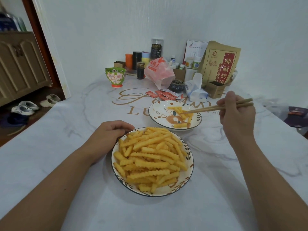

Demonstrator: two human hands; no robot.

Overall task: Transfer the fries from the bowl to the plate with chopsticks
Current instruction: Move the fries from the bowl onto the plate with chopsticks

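One right hand [236,112] grips two wooden chopsticks [216,107], tips among a few crinkle-cut fries [181,112] on one deer-print plate [155,117] just beyond the bowl [189,157]. One left hand [110,132], fingers curled, rests against the bowl's rim; its heap of fries [150,157] is too dense to count.

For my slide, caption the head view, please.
Right hand sets fries with chopsticks on the plate; left hand steadies the bowl.
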